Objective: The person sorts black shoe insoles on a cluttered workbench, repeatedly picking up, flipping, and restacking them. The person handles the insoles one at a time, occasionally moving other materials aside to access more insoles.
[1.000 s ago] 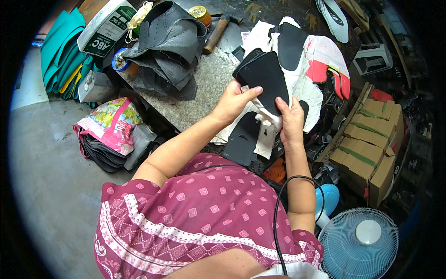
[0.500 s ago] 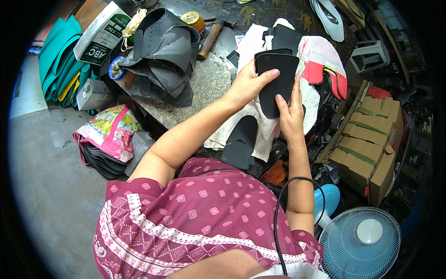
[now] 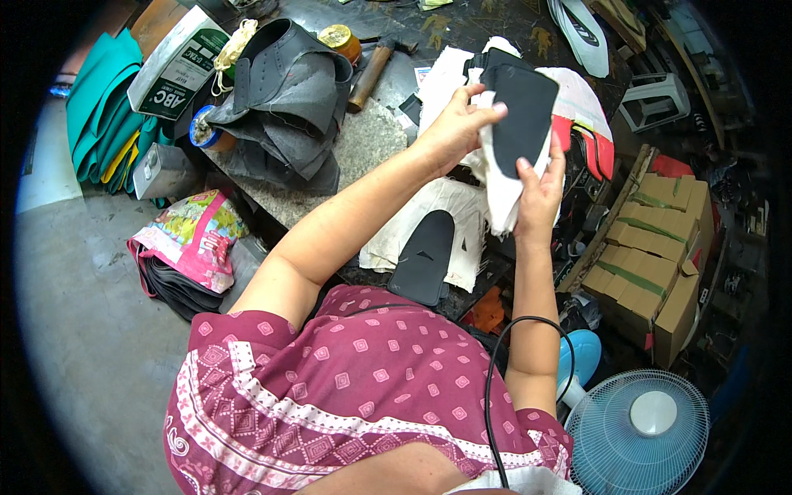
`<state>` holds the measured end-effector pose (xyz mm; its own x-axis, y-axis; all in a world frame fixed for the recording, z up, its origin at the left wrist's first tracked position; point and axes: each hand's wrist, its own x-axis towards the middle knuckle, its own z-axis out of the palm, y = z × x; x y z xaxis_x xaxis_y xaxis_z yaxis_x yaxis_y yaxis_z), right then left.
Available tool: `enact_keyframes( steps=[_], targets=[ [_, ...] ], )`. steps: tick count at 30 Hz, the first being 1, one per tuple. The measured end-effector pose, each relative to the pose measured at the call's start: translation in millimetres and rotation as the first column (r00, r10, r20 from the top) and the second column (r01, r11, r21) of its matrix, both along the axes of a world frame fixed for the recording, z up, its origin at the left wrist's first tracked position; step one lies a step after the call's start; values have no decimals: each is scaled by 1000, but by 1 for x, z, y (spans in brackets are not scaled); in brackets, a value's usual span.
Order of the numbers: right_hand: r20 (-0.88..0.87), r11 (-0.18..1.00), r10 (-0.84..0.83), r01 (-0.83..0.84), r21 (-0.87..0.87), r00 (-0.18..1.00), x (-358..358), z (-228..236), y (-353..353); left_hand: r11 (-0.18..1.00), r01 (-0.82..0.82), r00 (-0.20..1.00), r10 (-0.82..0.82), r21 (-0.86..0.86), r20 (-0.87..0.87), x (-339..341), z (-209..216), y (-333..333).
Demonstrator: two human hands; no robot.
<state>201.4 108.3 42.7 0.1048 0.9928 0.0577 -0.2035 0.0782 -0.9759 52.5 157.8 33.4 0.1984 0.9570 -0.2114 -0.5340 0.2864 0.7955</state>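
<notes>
A flat black tongue-shaped piece (image 3: 521, 115) is held up over the bench, with white cloth (image 3: 503, 194) lying against its underside and hanging below it. My left hand (image 3: 462, 128) grips its left edge, the thumb on top and the other fingers partly hidden. At the lower right, my right hand (image 3: 540, 194) pinches the piece and cloth, thumb in front. Another black piece with a small cut (image 3: 422, 256) lies nearer me on white cloth (image 3: 464, 216). Red-and-white pieces (image 3: 590, 120) lie just beyond my right hand.
Dark grey cut pieces (image 3: 285, 107) are heaped on a stone slab (image 3: 375, 136), left of a hammer (image 3: 371, 74) and open jar (image 3: 340, 41). A white-and-green box (image 3: 177, 66) stands far left. Cardboard boxes (image 3: 639, 247) and a fan (image 3: 639, 433) are at right.
Both hands have moved right and slightly up with the black piece. White cloth now shows raised beneath it, and more of the cloth under the nearer piece is uncovered.
</notes>
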Motion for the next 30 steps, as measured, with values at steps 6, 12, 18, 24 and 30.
enact_keyframes(
  steps=[6, 12, 18, 24, 30],
  targets=[
    [8, 998, -40, 40, 44, 999, -1, -7, 43, 966, -81, 983, 119, 247, -143, 14, -1, 29],
    [-123, 1000, -3, 1, -15, 992, 7, -14, 52, 891, -77, 881, 270, 447, -388, 15, 7, 36],
    [287, 839, 540, -534, -107, 791, 35, 16, 22, 380, 595, 362, 660, 708, -658, -28, 54, 7],
    [579, 943, -148, -62, 328, 802, 26, 20, 35, 700, 646, 336, 99, 305, -937, -44, 49, 18],
    [544, 930, -206, -10, 367, 814, 22, -8, 57, 957, -170, 879, 255, 236, -403, 7, -8, 72]
  ],
)
